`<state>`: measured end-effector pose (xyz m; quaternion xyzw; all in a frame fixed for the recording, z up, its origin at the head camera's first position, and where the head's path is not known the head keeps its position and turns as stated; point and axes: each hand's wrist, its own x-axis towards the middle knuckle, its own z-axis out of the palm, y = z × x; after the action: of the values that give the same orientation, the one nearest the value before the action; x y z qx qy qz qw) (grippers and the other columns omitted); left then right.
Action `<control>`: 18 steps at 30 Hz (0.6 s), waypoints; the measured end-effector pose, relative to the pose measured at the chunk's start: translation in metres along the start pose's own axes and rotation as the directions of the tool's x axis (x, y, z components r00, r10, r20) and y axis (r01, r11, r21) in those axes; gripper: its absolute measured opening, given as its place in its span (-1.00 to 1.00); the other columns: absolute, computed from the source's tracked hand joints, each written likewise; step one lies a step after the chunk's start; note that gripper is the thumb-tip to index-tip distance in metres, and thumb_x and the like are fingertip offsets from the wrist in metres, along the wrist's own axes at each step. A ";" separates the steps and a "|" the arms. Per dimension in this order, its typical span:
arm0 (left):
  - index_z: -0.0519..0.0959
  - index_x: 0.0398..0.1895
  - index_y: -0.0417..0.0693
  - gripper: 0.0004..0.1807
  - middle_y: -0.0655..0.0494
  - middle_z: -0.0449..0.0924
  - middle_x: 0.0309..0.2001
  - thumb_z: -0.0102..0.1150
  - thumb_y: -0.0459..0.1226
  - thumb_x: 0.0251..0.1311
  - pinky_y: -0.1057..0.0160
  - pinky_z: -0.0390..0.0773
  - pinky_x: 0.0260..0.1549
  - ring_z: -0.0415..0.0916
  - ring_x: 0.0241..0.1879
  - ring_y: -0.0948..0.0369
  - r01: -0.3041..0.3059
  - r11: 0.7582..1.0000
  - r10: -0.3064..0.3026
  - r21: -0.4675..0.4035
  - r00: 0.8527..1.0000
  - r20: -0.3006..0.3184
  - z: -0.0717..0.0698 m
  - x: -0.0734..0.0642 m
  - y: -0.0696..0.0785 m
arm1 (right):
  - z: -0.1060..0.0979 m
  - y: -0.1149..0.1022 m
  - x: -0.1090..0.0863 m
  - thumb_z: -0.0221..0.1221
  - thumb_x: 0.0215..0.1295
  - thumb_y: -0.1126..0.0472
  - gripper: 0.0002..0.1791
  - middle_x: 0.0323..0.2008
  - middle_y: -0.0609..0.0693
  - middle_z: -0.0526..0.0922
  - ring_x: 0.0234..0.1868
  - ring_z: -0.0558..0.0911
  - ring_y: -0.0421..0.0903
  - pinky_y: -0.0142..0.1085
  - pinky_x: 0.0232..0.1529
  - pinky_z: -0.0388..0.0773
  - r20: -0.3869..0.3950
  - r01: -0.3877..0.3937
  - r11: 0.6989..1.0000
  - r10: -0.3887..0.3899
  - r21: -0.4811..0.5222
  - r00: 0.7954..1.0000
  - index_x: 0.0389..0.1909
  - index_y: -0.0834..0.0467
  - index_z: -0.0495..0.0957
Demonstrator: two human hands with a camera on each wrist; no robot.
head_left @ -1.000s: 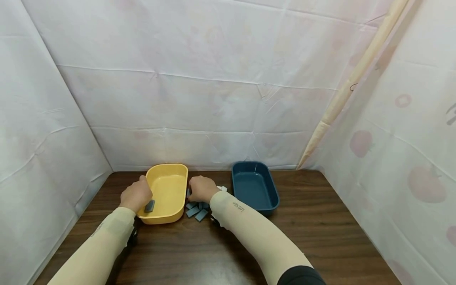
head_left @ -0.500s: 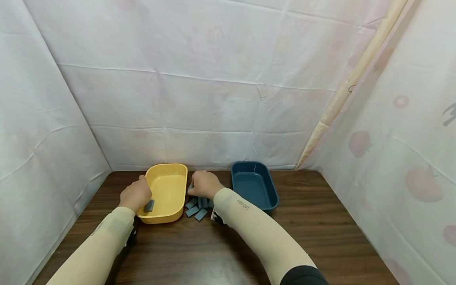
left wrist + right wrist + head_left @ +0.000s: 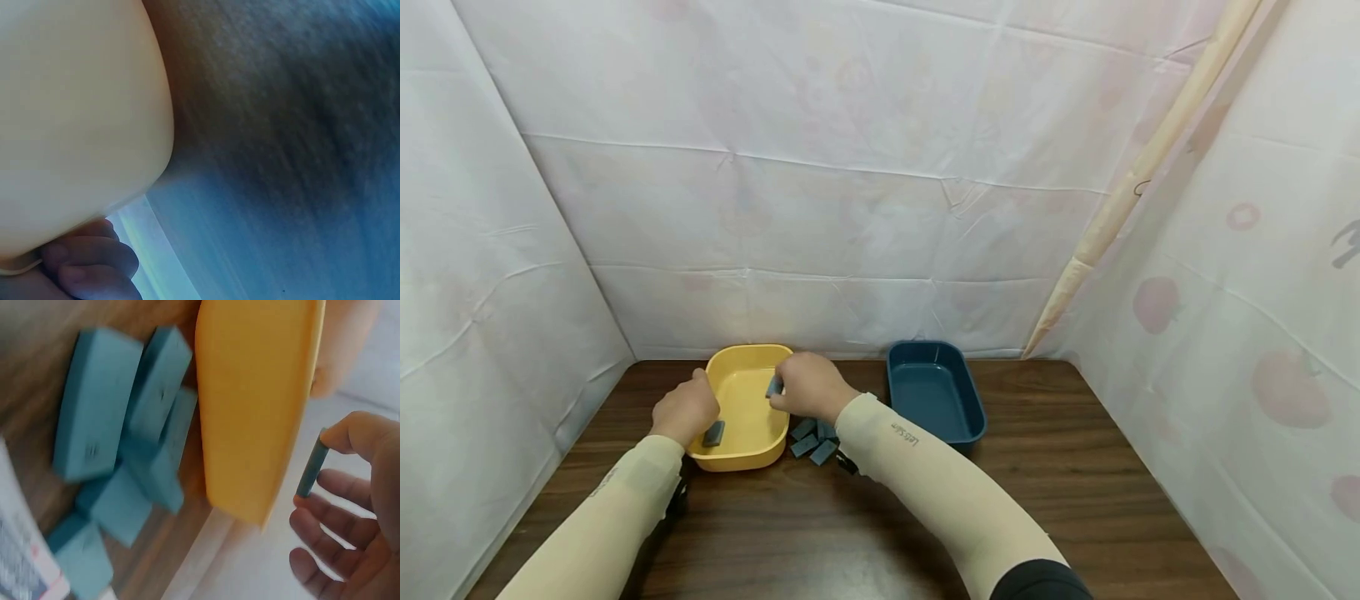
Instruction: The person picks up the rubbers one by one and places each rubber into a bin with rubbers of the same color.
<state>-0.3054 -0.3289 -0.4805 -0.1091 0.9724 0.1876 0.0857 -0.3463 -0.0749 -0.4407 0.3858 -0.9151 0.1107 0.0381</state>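
My left hand [image 3: 685, 410] grips the left rim of a yellow plastic tray [image 3: 752, 408]; in the left wrist view its curled fingers [image 3: 100, 256] show below the tray wall. Between thumb and fingertips my right hand [image 3: 812, 386] pinches a small flat grey-blue block [image 3: 312, 466], held over the tray's right rim. One dark grey block [image 3: 714, 433] lies inside the tray near its front left corner. On the table, just right of the tray, several grey-blue rectangular blocks [image 3: 100, 406] lie heaped, partly hidden by the right forearm in the head view.
A dark blue tray [image 3: 934, 387] stands to the right at the back of the brown wooden table [image 3: 1045, 467]. Beside the heap is a white printed item [image 3: 28, 544], mostly cut off. Pale curtains [image 3: 850, 208] enclose the back and sides.
My right hand has risen from the heap with a block and moved left over the yellow tray's edge. The left hand has stayed on the rim.
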 end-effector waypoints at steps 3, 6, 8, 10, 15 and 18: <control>0.09 0.61 -0.59 -0.36 -0.29 0.66 -0.23 -0.12 -0.32 0.67 -0.03 0.59 -0.37 0.62 -0.35 -0.12 -0.001 1.000 0.001 0.004 1.000 0.001 0.000 0.000 0.000 | 0.010 -0.012 0.006 0.41 0.57 -0.05 -0.78 -0.36 -0.37 0.77 -0.43 0.56 -0.36 -0.47 -0.31 0.50 0.034 0.062 0.998 -0.062 -0.012 0.997 -0.36 -0.17 0.81; 0.12 0.58 -0.58 -0.38 -0.28 0.65 -0.23 -0.12 -0.31 0.66 -0.03 0.59 -0.37 0.61 -0.34 -0.12 0.006 1.000 -0.006 0.007 1.000 0.004 0.000 0.001 0.000 | 0.021 -0.024 0.011 0.42 0.59 -0.06 -0.79 -0.32 -0.39 0.80 -0.38 0.60 -0.38 -0.47 -0.13 0.59 0.066 0.104 0.993 -0.101 -0.048 0.993 -0.32 -0.18 0.85; 0.13 0.56 -0.57 -0.40 -0.27 0.64 -0.24 -0.13 -0.30 0.66 -0.03 0.58 -0.36 0.60 -0.34 -0.11 0.011 1.000 -0.011 0.009 1.000 0.010 0.000 0.001 -0.001 | 0.027 -0.031 0.013 0.42 0.58 -0.06 -0.77 -0.39 -0.39 0.77 -0.38 0.60 -0.37 -0.45 0.04 0.59 0.078 0.122 0.989 -0.115 -0.090 0.990 -0.36 -0.18 0.84; 0.16 0.53 -0.55 -0.43 -0.25 0.63 -0.26 -0.14 -0.30 0.66 -0.03 0.57 -0.36 0.59 -0.34 -0.11 0.014 1.000 -0.015 0.007 1.000 0.012 0.001 0.002 -0.001 | 0.032 -0.037 0.015 0.44 0.58 -0.07 -0.74 -0.47 -0.37 0.72 -0.41 0.59 -0.35 -0.43 0.10 0.58 0.092 0.128 0.985 -0.117 -0.116 0.989 -0.40 -0.18 0.80; 0.17 0.52 -0.54 -0.45 -0.20 0.61 -0.31 -0.15 -0.31 0.67 -0.01 0.54 -0.37 0.56 -0.38 -0.09 0.011 1.000 -0.011 0.000 1.000 0.013 0.000 0.000 0.000 | 0.041 -0.050 0.020 0.40 0.61 -0.09 -0.56 -0.63 -0.28 0.47 -0.51 0.48 -0.30 -0.44 -0.21 0.49 0.164 0.115 0.985 -0.093 -0.130 0.982 -0.54 -0.13 0.55; 0.17 0.53 -0.54 -0.45 -0.20 0.62 -0.31 -0.15 -0.31 0.67 -0.01 0.55 -0.36 0.57 -0.38 -0.09 0.008 1.000 -0.008 0.002 1.000 0.011 -0.001 0.000 0.001 | 0.043 -0.055 0.020 0.36 0.63 -0.03 -0.49 -0.65 -0.22 0.32 -0.56 0.39 -0.26 -0.42 -0.36 0.40 0.208 0.085 0.990 -0.060 -0.112 0.976 -0.57 -0.09 0.42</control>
<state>-0.3053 -0.3285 -0.4795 -0.1119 0.9716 0.1871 0.0917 -0.3205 -0.1362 -0.4703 0.4253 -0.9045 0.0137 -0.0289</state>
